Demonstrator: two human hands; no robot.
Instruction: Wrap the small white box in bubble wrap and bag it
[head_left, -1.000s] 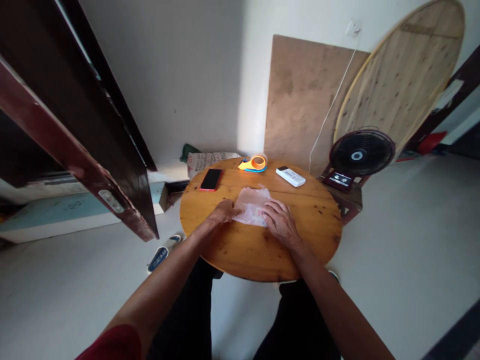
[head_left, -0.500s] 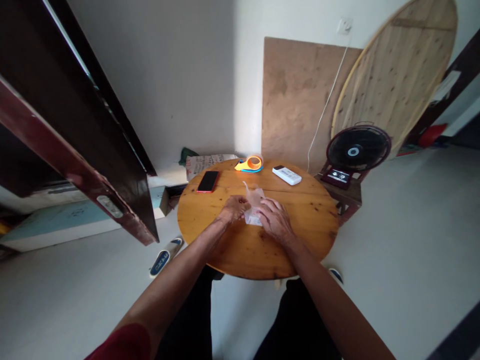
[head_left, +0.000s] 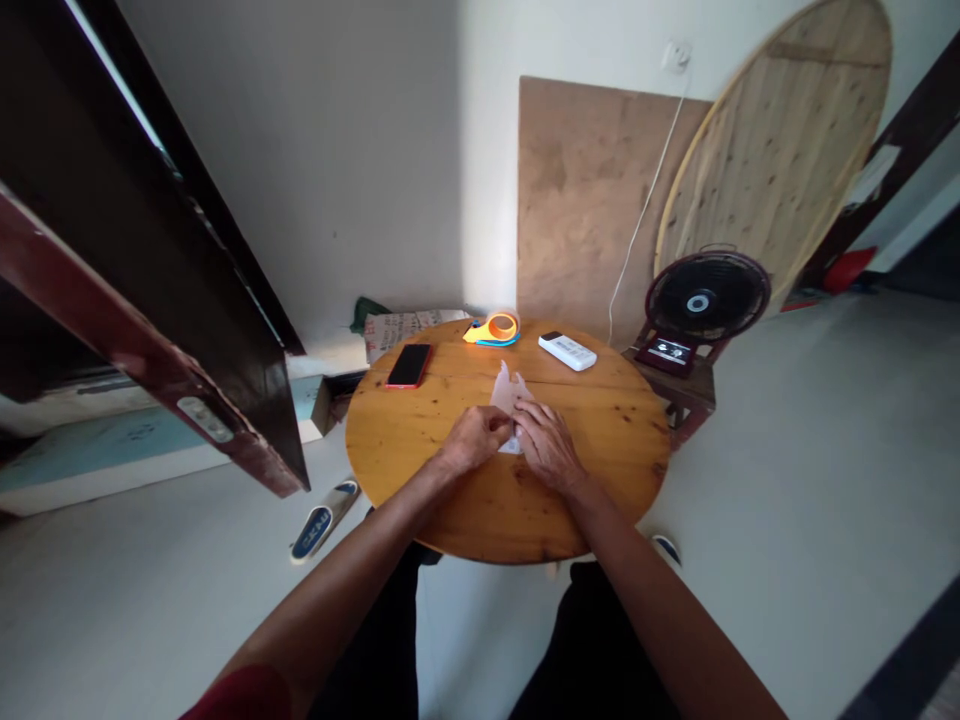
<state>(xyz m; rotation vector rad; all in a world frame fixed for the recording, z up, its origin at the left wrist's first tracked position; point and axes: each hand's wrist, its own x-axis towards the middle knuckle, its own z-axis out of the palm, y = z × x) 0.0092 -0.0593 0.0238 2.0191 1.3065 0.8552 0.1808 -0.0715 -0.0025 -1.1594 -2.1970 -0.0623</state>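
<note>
A thin, whitish, see-through plastic bag (head_left: 508,391) lies crumpled on the round wooden table (head_left: 420,430), two narrow strips of it pointing away from me. At its left edge, my left hand (head_left: 475,436) is closed, thumb and fingers pinching the film. My right hand (head_left: 548,442) covers the right side, its fingers bent over the bag and holding it near the left fingertips. Both sets of fingertips nearly meet and hide the middle of the bag. A small, pale, printed-looking lower part shows between the hands.
Along the table's far side are a black-screened phone (head_left: 409,366) with red edges, an orange and blue tape dispenser (head_left: 493,330) and a white handheld device (head_left: 568,350). A dark fan (head_left: 707,297) stands on a stool at right. A door (head_left: 247,400) is at left.
My left hand has moved closer to the right hand and lower on the bag. The bag's far end now stands in two narrow strips. The view has shifted slightly.
</note>
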